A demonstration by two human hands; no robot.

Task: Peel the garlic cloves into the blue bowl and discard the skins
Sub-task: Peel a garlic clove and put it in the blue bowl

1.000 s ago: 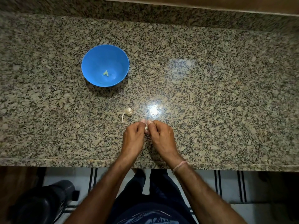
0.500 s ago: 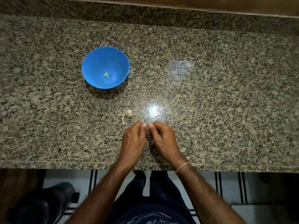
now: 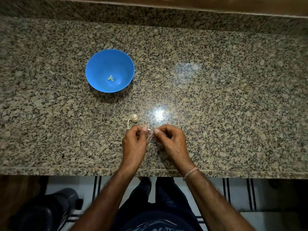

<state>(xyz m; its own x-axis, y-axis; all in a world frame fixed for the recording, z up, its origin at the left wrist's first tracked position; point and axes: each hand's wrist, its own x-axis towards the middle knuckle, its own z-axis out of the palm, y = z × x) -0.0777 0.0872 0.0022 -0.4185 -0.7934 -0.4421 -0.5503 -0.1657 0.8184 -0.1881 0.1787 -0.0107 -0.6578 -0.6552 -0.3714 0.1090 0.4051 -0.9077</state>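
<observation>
A small pale garlic clove (image 3: 149, 130) is pinched between the two hands, over the front half of the bench. The left hand (image 3: 134, 144) has its fingers curled and its thumb on the clove's left end. The right hand (image 3: 172, 140) meets it from the other side with its thumb tip at the same piece, so both hands close together on it. The fingertips hide most of the clove.

Just beyond the left hand lies a garlic bulb (image 3: 134, 117), with a thin dry stalk curling off it toward the person. Farther back and to the left, well apart from the hands, the blue bowl (image 3: 100, 64) stands upright. Two pale peeled cloves (image 3: 110, 78) touch each other on its bottom.

Bulb and bowl rest on the speckled granite bench (image 3: 233, 97). A pale band (image 3: 191, 173) circles the right wrist. Below the bench edge, at the left, a dark rounded object (image 3: 45, 209) stands on the tiled floor (image 3: 260, 219).
</observation>
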